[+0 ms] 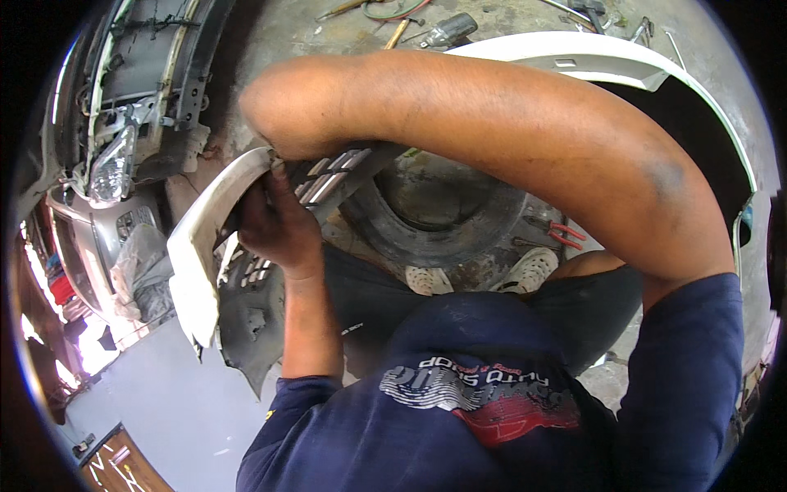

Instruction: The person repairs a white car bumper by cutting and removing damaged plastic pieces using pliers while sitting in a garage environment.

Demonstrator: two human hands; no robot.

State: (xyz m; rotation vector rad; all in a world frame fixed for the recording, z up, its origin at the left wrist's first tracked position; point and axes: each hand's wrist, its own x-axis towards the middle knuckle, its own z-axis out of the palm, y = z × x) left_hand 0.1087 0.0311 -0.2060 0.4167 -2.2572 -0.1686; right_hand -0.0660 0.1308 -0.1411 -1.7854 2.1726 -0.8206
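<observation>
A curved white bumper cover with dark slatted grille parts stands at my left. My left hand is closed around its upper edge, with the thumb lying along the rim. My right arm reaches across in front of me to that same edge. At its end, my right hand bends down close above the left thumb; its fingers are hidden, so I cannot see what they hold.
A tyre lies by my shoes, with red-handled pliers beside it. Another white curved body panel spans the far right. A dark power tool rests on the far floor. Car front parts with a headlight stand left.
</observation>
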